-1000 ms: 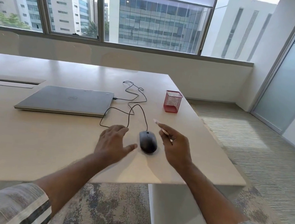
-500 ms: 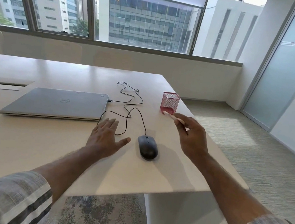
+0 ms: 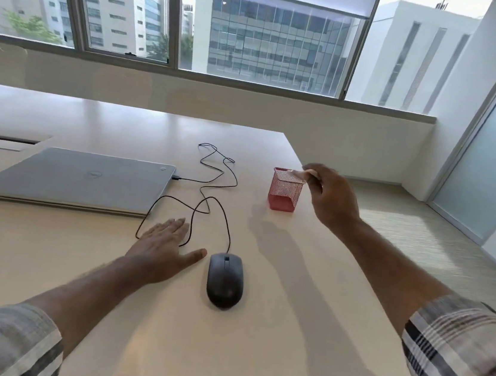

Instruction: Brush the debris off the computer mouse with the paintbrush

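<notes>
A black wired computer mouse (image 3: pixel 225 279) lies on the pale table (image 3: pixel 300 335) near its front edge. My left hand (image 3: pixel 164 244) rests flat on the table just left of the mouse, fingers spread, thumb almost touching it. My right hand (image 3: pixel 328 194) is raised beside the rim of a red mesh pen cup (image 3: pixel 285 191), fingers closed on the paintbrush (image 3: pixel 300 173). Only a blurred, pale end of the brush shows over the cup's rim; the rest is hidden in my hand.
A closed grey laptop (image 3: pixel 76 177) lies at the left, with the mouse's black cable (image 3: pixel 209 183) looping from its side to the mouse. The table's right edge drops to the carpeted floor. Windows run along the far wall.
My right hand has carried the paintbrush away from the mouse, up and back to the red pen cup. My left hand stays flat beside the mouse. The view has shifted closer.
</notes>
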The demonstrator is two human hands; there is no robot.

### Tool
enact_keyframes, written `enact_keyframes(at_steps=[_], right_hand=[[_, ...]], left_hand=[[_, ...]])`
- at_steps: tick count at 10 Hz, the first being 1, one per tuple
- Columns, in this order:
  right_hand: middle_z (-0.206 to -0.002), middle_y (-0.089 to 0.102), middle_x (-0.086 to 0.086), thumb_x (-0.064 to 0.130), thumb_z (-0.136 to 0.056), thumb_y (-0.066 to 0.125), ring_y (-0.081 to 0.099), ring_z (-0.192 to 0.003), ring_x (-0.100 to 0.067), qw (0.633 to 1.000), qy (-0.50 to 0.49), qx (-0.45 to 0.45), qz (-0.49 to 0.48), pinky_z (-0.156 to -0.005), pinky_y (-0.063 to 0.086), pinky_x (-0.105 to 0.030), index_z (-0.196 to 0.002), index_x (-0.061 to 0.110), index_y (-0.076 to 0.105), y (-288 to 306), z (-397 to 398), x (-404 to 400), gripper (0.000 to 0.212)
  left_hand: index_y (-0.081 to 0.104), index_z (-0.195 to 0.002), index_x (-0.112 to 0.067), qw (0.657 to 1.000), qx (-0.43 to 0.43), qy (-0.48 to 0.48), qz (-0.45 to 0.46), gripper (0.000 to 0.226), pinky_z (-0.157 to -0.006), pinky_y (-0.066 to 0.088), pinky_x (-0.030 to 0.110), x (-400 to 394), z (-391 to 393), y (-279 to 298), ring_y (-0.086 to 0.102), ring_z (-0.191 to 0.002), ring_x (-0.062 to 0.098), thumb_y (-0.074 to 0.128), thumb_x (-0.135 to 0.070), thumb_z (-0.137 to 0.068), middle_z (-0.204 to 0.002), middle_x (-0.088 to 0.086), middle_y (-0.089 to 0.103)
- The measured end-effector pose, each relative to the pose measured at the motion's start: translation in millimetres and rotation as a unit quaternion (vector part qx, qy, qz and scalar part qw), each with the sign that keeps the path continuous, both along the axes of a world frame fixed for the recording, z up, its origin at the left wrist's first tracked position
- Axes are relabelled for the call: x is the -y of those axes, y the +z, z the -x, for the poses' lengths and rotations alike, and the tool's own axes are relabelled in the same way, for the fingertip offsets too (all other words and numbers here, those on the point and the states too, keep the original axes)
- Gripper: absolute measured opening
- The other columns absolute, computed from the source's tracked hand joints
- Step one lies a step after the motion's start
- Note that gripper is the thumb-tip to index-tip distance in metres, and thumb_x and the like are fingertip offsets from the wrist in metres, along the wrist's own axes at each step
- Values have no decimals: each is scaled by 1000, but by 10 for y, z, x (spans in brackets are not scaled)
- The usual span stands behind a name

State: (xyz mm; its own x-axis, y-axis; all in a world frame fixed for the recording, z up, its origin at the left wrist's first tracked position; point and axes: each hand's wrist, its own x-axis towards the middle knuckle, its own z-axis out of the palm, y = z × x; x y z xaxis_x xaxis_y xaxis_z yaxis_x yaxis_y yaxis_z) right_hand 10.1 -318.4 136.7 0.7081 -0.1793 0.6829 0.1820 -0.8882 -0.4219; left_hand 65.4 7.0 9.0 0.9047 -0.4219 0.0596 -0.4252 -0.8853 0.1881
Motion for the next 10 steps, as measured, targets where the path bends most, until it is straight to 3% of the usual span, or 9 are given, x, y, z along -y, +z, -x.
enact_keyframes(at_steps=[2, 3, 4, 5, 6, 7, 9, 10], right_hand=[[-93, 77, -4, 14, -93, 61, 67, -83, -22, 1000, 12, -21, 1, -70, 37, -19, -104, 13, 72, 91, -469, 249, 16], [-75, 68, 17, 14, -92, 60, 59, -65, 6, 999, 28, -41, -10, -60, 36, -8, -93, 17, 69, 143, -676, 304, 10], [-67, 60, 18, 16, -89, 56, 61, -64, 0, 997, 26, -75, 0, -56, 39, -16, -85, 22, 65, 156, -842, 322, 11], [-75, 68, 9, 17, -86, 55, 61, -72, -22, 990, 20, -125, 58, -61, 41, -28, -85, 21, 61, 100, -975, 329, 8], [-81, 74, 5, 13, -85, 51, 64, -75, -25, 983, 16, -174, 62, -62, 47, -31, -83, 20, 59, 32, -1040, 326, 11], [-85, 73, 6, 14, -90, 55, 65, -79, -24, 979, 10, -196, 48, -62, 43, -28, -90, 23, 64, -28, -1112, 346, 12], [-103, 64, -1, 23, -92, 62, 63, -98, -27, 979, 10, -204, 20, -80, 46, -31, -122, 21, 59, -82, -1130, 324, 30], [-130, 60, -7, 29, -87, 65, 59, -115, -30, 986, -27, -161, 35, -96, 44, -38, -135, 19, 49, -101, -1068, 282, 52]], left_hand=[[3, -161, -17, 1000, -1, 3, -17, 100, -125, 0, 29, -2, -45, -46, -2, -156, 11, 24, -82, -89, -170, -3, -1], [3, -161, -18, 1000, 3, 7, -15, 102, -124, -1, 28, -20, -59, -71, -2, -155, 9, 21, -85, -85, -170, -4, -1], [3, -161, -20, 1000, 3, 8, -12, 103, -124, -1, 27, -31, -78, -80, -2, -155, 7, 21, -86, -84, -169, -6, 0], [3, -161, -20, 1000, -1, 6, -6, 102, -124, -2, 26, -34, -74, -70, -2, -154, 6, 24, -85, -85, -169, -7, 0], [3, -161, -21, 1000, -3, 9, -2, 100, -124, -1, 26, -26, -51, -60, -3, -154, 5, 27, -84, -86, -169, -8, -1], [3, -161, -22, 1000, -4, 8, 2, 99, -124, -1, 26, -27, -43, -40, -4, -154, 4, 28, -84, -87, -169, -8, -2], [2, -161, -21, 1000, -6, 8, 9, 98, -124, -1, 27, 0, -8, 7, -2, -154, 6, 29, -82, -88, -169, -7, -1], [2, -161, -21, 1000, -4, 2, 8, 100, -123, -3, 26, -20, 6, -11, -2, -154, 6, 27, -84, -86, -169, -7, 0]])
